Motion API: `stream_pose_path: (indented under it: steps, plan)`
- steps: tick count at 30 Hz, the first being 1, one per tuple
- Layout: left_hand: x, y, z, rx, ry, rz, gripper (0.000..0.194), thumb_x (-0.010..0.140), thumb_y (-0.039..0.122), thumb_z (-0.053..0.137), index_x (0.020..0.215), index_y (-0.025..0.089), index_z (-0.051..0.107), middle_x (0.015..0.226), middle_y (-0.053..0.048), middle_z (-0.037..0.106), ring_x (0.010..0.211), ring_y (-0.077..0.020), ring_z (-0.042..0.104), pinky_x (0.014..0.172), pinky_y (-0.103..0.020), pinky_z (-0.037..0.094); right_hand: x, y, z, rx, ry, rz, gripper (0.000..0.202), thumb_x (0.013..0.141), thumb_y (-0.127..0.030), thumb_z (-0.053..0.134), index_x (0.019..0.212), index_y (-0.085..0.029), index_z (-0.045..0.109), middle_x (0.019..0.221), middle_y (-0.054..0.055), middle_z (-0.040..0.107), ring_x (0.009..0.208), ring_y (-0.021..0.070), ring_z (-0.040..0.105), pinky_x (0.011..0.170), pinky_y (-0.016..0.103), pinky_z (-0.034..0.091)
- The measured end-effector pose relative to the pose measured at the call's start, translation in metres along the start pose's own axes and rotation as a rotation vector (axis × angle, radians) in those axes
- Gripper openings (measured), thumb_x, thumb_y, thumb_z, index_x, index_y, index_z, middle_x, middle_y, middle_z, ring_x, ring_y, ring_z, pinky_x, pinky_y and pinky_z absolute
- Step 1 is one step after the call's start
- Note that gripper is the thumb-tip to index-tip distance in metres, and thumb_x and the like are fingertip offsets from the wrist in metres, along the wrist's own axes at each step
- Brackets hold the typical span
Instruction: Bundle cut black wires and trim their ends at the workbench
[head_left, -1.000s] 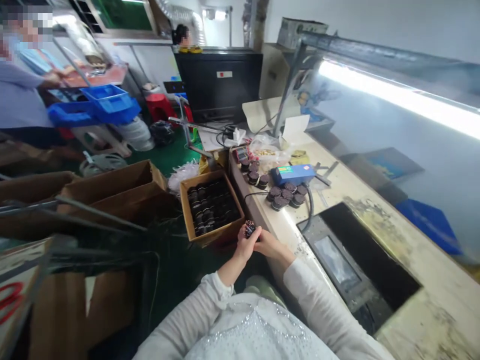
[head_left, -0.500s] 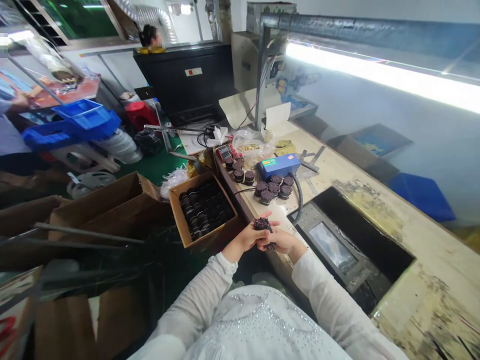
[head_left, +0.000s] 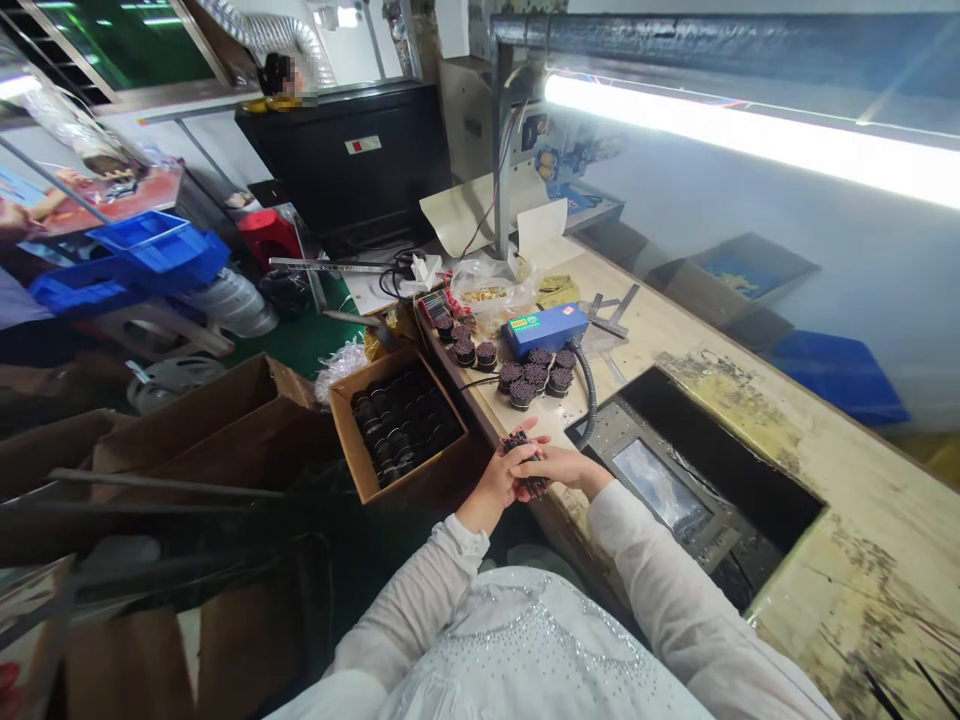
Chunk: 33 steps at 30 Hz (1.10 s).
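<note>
- The pale, stained workbench [head_left: 637, 345] ran from the middle of the view down to the right, with a lit tube lamp [head_left: 750, 135] above it.
- The black cabinet [head_left: 345, 170] stood beyond the bench's far end.
- An open cardboard box [head_left: 409, 483], holding rows of black bundles [head_left: 405, 410], sat just beside the bench's left edge.
- A dark opening [head_left: 750, 470] was cut into the bench top, and a panel with a screen [head_left: 664, 485] lay in it.
- A blue device [head_left: 546, 330] rested on the bench, a ribbed hose [head_left: 586, 390] curving near its right end toward the panel.
- A see-through plastic bag [head_left: 487, 285] lay farther back.
- The person's left hand [head_left: 496, 480] was wrapped around one dark bundle [head_left: 517, 441], its thumb side toward the body.
- The right hand [head_left: 562, 466] met it from the other side, fingers pressed across the same bundle. Some fingertips at the far side stretched outward; which hand they belonged to could not be told.
- That bundle was in both hands, over the bench's near-left edge.
- Similar upright bundles [head_left: 535, 378] stood close together before the blue device, with a smaller group [head_left: 464, 350] to their left.
</note>
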<state>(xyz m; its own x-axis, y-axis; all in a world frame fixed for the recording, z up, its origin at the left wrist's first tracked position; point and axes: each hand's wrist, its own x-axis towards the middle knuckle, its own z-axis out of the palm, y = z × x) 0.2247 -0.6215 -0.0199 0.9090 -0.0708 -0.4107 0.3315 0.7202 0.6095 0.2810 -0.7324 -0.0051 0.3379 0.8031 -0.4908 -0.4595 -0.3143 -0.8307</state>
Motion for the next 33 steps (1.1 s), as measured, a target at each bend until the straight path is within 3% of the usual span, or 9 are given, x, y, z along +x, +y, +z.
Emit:
stream_pose_path:
  steps: [2,5,8,12,14,17,21,27,33]
  plan:
    - [0.003,-0.003,0.005,-0.029,0.001,-0.009,0.063,0.06,0.032,0.075,0.12,0.018,0.06,0.101,-0.011,0.071,0.093,-0.0277,0.067,0.076,-0.038,0.054,-0.003,-0.003,-0.009,-0.036,0.006,0.001,0.05,0.068,-0.06,0.069,0.092,-0.018,0.06,0.064,0.0,0.068,0.051,0.0137,0.062,0.047,0.023,0.047]
    - [0.007,-0.004,0.009,-0.083,0.035,0.004,0.059,0.061,0.033,0.075,0.116,0.017,0.061,0.098,-0.01,0.071,0.094,-0.0264,0.067,0.078,-0.037,0.054,-0.012,-0.001,-0.024,-0.103,0.059,0.036,0.068,0.071,-0.081,0.048,0.085,-0.016,0.063,0.062,0.005,0.068,0.052,0.0165,0.063,0.046,0.025,0.047]
    - [0.01,0.001,0.008,-0.134,0.121,0.064,0.054,0.062,0.028,0.073,0.113,0.018,0.061,0.087,-0.006,0.07,0.095,-0.0232,0.066,0.081,-0.034,0.053,-0.019,0.01,-0.034,-0.059,0.251,0.075,0.079,0.075,-0.086,0.03,0.073,-0.015,0.065,0.065,0.01,0.069,0.06,0.0187,0.065,0.051,0.028,0.048]
    - [0.013,0.009,0.01,-0.136,0.214,0.136,0.056,0.063,0.027,0.074,0.116,0.02,0.058,0.082,-0.003,0.068,0.088,-0.0214,0.068,0.077,-0.033,0.051,-0.012,0.024,-0.015,0.317,0.717,-0.308,0.059,0.076,-0.074,0.05,0.092,-0.02,0.063,0.101,0.009,0.07,0.095,0.0227,0.066,0.074,0.032,0.053]
    - [0.016,0.008,0.014,-0.105,0.258,0.183,0.061,0.06,0.027,0.078,0.117,0.02,0.057,0.081,-0.002,0.068,0.079,-0.0195,0.068,0.074,-0.032,0.05,-0.002,0.027,0.003,0.494,0.813,-0.476,0.051,0.076,-0.067,0.055,0.101,-0.022,0.06,0.111,0.008,0.067,0.107,0.024,0.062,0.084,0.035,0.052]
    - [0.02,0.001,0.022,-0.054,0.301,0.298,0.064,0.055,0.025,0.081,0.114,0.02,0.057,0.079,0.0,0.068,0.072,-0.0166,0.066,0.075,-0.031,0.049,0.015,0.024,0.026,0.646,0.86,-0.502,0.044,0.076,-0.06,0.055,0.098,-0.022,0.061,0.104,0.007,0.068,0.103,0.0237,0.063,0.085,0.036,0.052]
    - [0.027,-0.01,0.025,-0.041,0.385,0.379,0.062,0.055,0.023,0.08,0.111,0.021,0.055,0.08,0.002,0.067,0.071,-0.0154,0.065,0.075,-0.03,0.05,0.03,0.022,0.033,0.706,0.918,-0.509,0.035,0.074,-0.051,0.057,0.091,-0.022,0.063,0.097,0.004,0.07,0.096,0.0217,0.064,0.086,0.035,0.052]
    - [0.035,-0.021,0.02,-0.029,0.503,0.431,0.057,0.057,0.026,0.083,0.108,0.021,0.056,0.088,-0.001,0.067,0.078,-0.0163,0.066,0.078,-0.03,0.05,0.038,0.033,0.035,0.557,0.982,-0.532,0.039,0.076,-0.048,0.047,0.098,-0.02,0.062,0.11,0.008,0.068,0.107,0.0229,0.06,0.094,0.037,0.048]
    - [0.032,-0.023,0.018,0.02,0.468,0.448,0.062,0.054,0.027,0.086,0.109,0.021,0.056,0.092,-0.002,0.068,0.08,-0.0167,0.066,0.079,-0.03,0.05,0.037,0.037,0.037,0.429,1.005,-0.507,0.045,0.082,-0.047,0.041,0.111,-0.018,0.06,0.124,0.01,0.063,0.117,0.0224,0.055,0.103,0.039,0.041]
